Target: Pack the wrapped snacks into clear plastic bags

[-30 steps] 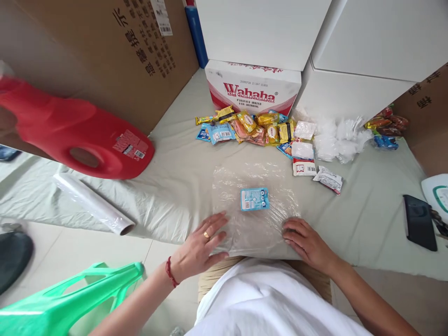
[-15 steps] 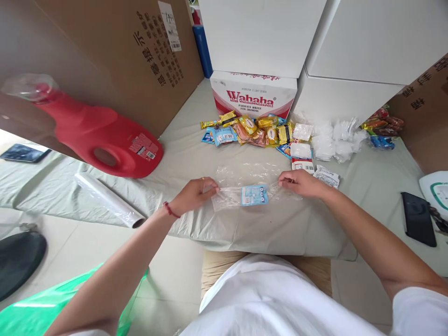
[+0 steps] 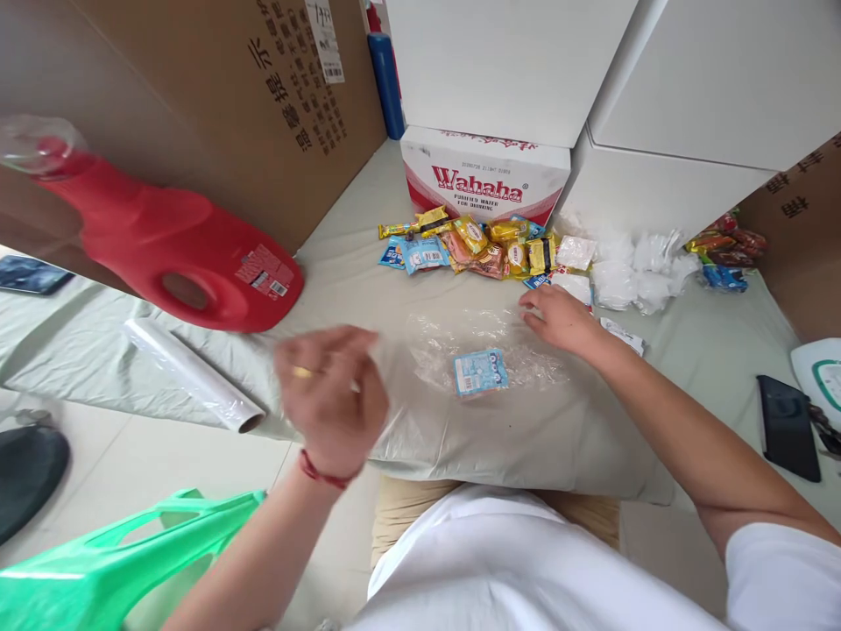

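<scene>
Small light-blue snack packet (image 3: pixel 479 372) lies on crumpled clear plastic film (image 3: pixel 486 350) on the grey-green cloth-covered table (image 3: pixel 689 386). Right hand (image 3: pixel 558 317) pins the film's far edge, fingers flat. Left hand (image 3: pixel 332 399) raised, blurred; grip unclear. Advisable: keep film taut, fold evenly over packet.

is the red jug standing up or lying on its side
On its side. The red jug lies along the cloth-covered table, its handle hole facing up and its clear cap pointing left.
</scene>
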Action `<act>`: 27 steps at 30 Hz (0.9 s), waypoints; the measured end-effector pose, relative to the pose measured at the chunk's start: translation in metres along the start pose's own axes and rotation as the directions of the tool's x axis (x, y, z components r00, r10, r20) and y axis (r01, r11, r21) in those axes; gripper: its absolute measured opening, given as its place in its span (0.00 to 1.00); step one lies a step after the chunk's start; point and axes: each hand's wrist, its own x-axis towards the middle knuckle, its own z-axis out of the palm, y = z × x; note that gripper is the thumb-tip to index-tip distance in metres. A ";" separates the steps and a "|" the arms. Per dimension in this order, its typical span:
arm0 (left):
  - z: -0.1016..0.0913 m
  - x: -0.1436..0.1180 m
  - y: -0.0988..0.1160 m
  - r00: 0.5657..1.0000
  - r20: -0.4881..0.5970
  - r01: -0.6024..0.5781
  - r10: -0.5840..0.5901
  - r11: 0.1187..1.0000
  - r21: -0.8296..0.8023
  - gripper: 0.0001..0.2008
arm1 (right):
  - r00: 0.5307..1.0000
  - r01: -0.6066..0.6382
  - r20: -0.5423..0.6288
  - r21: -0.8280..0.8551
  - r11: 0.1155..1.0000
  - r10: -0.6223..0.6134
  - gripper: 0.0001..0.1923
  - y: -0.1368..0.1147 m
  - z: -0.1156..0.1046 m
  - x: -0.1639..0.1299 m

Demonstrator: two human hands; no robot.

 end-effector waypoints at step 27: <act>0.093 -0.051 0.013 0.713 0.688 0.223 -0.135 0.974 -0.041 0.13 | 0.896 0.388 0.101 0.294 0.873 -0.432 0.13 -0.066 0.004 0.002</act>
